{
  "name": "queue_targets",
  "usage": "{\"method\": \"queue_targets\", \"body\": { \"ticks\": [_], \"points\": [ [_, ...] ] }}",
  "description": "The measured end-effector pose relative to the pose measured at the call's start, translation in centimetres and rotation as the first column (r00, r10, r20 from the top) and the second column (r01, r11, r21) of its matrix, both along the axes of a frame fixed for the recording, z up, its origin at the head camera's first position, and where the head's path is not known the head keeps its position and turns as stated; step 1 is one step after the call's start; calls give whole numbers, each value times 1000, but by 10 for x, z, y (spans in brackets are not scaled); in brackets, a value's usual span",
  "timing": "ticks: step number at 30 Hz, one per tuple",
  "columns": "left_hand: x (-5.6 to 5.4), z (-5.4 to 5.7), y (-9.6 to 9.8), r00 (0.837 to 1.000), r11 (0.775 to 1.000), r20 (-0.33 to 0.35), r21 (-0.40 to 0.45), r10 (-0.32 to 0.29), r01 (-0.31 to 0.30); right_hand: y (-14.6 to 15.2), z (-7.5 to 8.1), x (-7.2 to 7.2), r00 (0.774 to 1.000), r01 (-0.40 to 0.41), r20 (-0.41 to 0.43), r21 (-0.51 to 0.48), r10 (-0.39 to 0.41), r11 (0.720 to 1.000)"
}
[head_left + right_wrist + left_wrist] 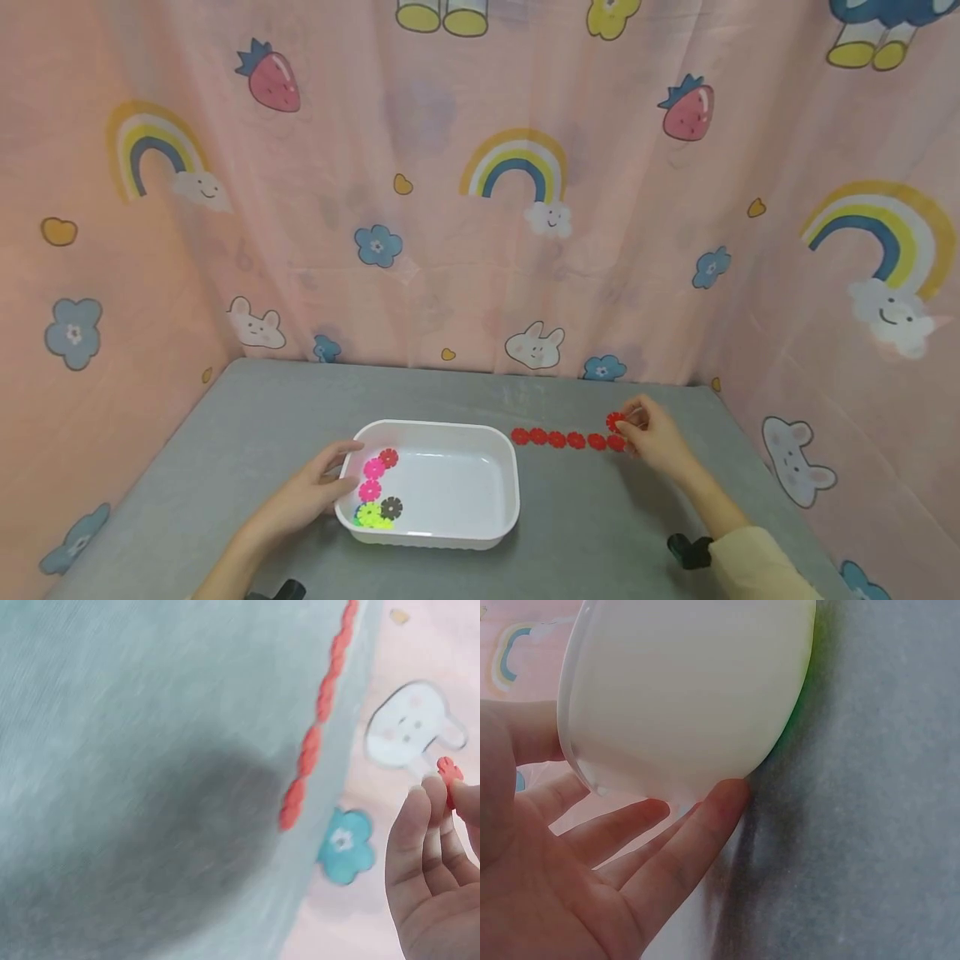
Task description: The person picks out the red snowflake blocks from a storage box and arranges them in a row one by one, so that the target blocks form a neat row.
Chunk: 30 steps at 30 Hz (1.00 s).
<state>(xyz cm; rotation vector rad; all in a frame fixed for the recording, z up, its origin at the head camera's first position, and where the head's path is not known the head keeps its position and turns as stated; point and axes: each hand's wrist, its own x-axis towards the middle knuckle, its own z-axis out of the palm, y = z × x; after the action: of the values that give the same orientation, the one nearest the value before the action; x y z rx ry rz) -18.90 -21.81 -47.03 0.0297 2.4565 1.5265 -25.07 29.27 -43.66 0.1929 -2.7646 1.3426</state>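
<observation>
A white plastic tray (450,533) stands on the table, with several flower-shaped discs at its left end: pink (370,490), red (387,457), yellow-green (369,514) and dark grey (392,507). My left hand (303,493) holds the tray's left end, thumb at the rim and fingertips against the outer wall (682,697). Right of the tray, several red discs (557,439) lie in a row. Over the row's right end my right hand (660,442) pinches another red disc (448,778) between thumb and fingers, raised off the table.
The grey table (585,517) meets a pink patterned curtain (420,300) at the back and on both sides. Dark wrist mounts show near my left forearm (243,546) and right sleeve (757,567).
</observation>
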Motion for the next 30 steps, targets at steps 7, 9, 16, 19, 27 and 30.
{"method": "queue_targets", "body": {
  "ticks": [7,9,16,19,27,30],
  "points": [
    [0,0,0,1000,1000,1,-9,1,-1,24,-21,-9,995,80,46,73,-83,994],
    [1,1,0,1000,1000,0,-11,0,0,29,-26,-11,994,93,53,86,-97,992],
    [1,1,1,1000,1000,-2,11,6,-6,40,-41,-12,990,117,64,117,-125,986],
    [1,0,1,1000,1000,-5,8,5,-5,44,-45,-12,989,123,59,168,-134,978],
    [1,1,0,1000,1000,-22,20,-14,15,47,-43,-17,991,109,43,274,-126,955],
    [0,1,-1,999,999,-31,23,-25,26,46,-37,-19,992,101,50,274,-119,957]
  ]
}}
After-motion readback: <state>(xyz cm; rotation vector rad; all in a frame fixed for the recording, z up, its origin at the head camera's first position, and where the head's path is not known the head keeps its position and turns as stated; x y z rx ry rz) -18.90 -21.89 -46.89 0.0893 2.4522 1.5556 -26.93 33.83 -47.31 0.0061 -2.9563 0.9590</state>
